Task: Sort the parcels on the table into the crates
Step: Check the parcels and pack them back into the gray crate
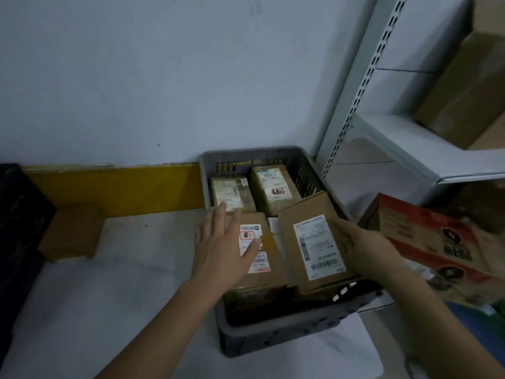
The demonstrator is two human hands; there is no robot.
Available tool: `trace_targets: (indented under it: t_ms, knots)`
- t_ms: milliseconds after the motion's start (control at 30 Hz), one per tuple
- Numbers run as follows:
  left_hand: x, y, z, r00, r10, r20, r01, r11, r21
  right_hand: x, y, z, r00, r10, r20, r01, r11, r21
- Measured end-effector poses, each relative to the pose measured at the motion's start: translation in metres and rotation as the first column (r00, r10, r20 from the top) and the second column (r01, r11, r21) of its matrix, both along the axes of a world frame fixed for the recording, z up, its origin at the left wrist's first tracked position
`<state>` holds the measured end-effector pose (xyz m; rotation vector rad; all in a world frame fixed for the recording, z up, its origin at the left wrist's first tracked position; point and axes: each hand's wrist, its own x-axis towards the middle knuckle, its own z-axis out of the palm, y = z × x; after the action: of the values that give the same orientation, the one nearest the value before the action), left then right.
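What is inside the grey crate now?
The grey crate holds four cardboard parcels with labels. The right hand holds the tilted parcel; the open left hand lies over another. Anything beneath them is covered.

No text reads clearly. The flat parcel bears a white shipping label with barcodes, its print too blurred. A red stamp marks a rear parcel, illegible. The red printed carton shows unreadable lettering.
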<state>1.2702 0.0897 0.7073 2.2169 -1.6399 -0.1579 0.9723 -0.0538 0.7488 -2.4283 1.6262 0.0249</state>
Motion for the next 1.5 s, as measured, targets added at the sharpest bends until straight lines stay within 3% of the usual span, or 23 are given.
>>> trace_targets:
  t_ms: [200,600,1233,1500]
  knots:
    - [-0.022,-0.007,-0.013,0.989,0.099,0.107,-0.112,0.986,0.12,0.014,-0.033,-0.044,0.976,0.16,-0.145,-0.146,0.984,0.104]
    - [-0.025,-0.01,-0.017,0.973,0.153,0.171,-0.179,0.973,0.149,0.043,-0.026,-0.082,0.955,0.291,-0.055,-0.275,0.94,0.201]
    - [-0.012,0.005,-0.013,0.973,0.171,0.154,-0.184,0.98,0.073,0.053,-0.011,-0.06,0.944,0.307,-0.122,-0.306,0.952,0.032]
    - [0.035,0.049,-0.004,0.971,0.179,0.16,-0.192,0.979,0.07,0.115,0.049,-0.029,0.954,0.287,-0.09,-0.295,0.952,-0.087]
